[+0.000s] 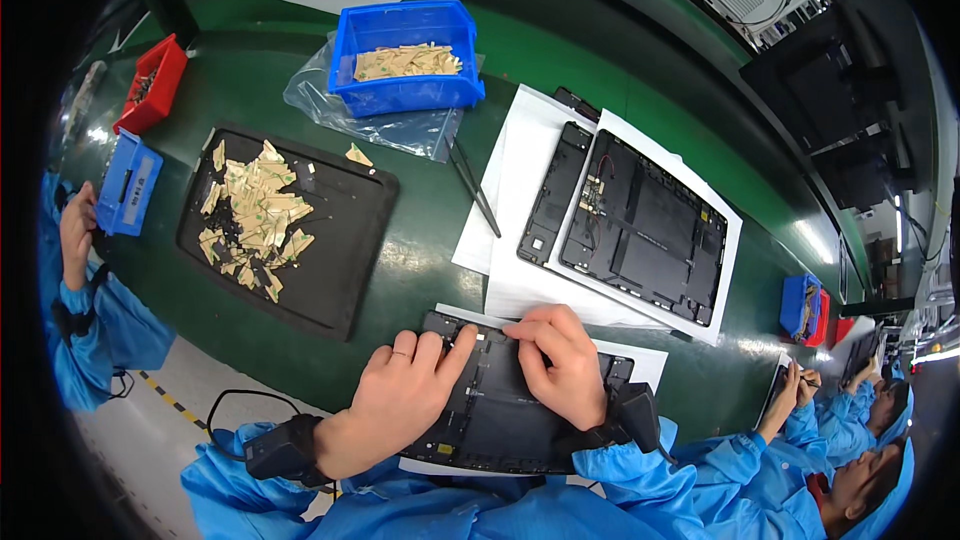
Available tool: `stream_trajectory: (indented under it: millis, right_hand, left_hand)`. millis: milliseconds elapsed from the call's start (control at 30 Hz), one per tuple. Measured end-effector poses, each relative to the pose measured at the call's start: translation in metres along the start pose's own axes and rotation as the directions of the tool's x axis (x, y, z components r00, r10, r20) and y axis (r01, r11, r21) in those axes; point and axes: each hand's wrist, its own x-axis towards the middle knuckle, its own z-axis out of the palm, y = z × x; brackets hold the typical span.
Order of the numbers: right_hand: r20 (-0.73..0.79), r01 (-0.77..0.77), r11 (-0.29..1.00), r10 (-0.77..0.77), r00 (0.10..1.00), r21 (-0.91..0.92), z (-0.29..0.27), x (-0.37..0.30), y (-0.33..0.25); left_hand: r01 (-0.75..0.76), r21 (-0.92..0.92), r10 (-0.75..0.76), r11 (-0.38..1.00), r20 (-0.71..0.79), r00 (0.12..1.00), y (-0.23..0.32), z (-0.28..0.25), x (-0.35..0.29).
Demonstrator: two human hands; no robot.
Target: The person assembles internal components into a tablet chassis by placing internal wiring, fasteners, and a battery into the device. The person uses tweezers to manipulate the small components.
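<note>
In front of me a black tablet housing (490, 410) lies on white sheet material, its inner side facing up. My left hand (405, 390) rests over its left part, fingers stretched forward and the index fingertip touching near the far edge. Beside it my right hand (562, 360) bends over the housing, thumb and index finger drawn together at the far edge. Whatever is between those fingertips is too small to make out. Farther right, more black housings (650, 225) lie on white sheets (505, 165). Black tweezers (475, 187) lie left of those sheets.
A black tray (350, 270) at left holds scattered beige adhesive backing pieces (262, 205). Behind it, a blue bin (405, 100) of beige strips stands on a clear plastic bag (310, 90). A red bin (155, 90) and a small blue bin (128, 185) stand far left. Co-workers sit both sides.
</note>
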Motion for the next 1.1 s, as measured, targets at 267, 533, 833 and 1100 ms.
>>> stream_trajectory:
  millis: [267, 533, 833, 1100]
  right_hand:
    - [0.135, 0.067, 0.99, -0.05, 0.99, -0.127, -0.006, 0.018, -0.012]
    - [0.181, 0.226, 0.936, -0.181, 0.967, -0.271, 0.007, 0.024, -0.013]
    - [0.243, 0.111, 0.977, -0.064, 0.968, -0.183, 0.001, 0.035, -0.011]
    - [0.324, 0.044, 0.964, 0.045, 0.945, -0.261, 0.002, 0.041, -0.016]
  left_hand:
    - [0.05, -0.085, -0.057, 0.995, -0.082, 0.995, 0.003, 0.005, -0.005]
    - [0.032, -0.287, -0.128, 0.957, -0.32, 0.939, 0.0, 0.022, -0.021]
    - [0.065, -0.287, -0.173, 0.956, -0.368, 0.913, 0.002, 0.015, -0.012]
    - [-0.023, -0.214, -0.065, 0.977, -0.399, 0.915, 0.001, 0.018, -0.014]
